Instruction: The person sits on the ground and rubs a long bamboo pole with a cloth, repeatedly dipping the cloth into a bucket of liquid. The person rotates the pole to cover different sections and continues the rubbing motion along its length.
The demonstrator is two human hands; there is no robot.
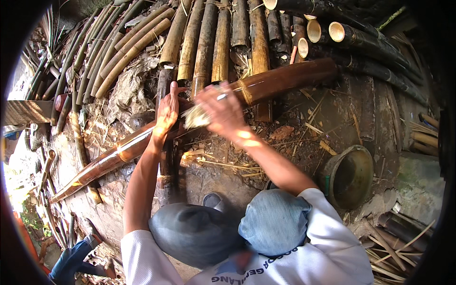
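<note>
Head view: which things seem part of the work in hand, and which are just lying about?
In use, apparently: glossy brown bamboo pole; pale fibrous wad under the right hand.
Lying about, apparently: round container; dark poles, upper right; curved poles, upper left.

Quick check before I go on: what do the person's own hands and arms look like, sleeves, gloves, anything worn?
Both the left hand and right hand are gloveless. A pale, shiny spot on the right looks like a ring, though blurred. The forearms and wrists are bare; the left sleeve and right sleeve are short and white.
</note>
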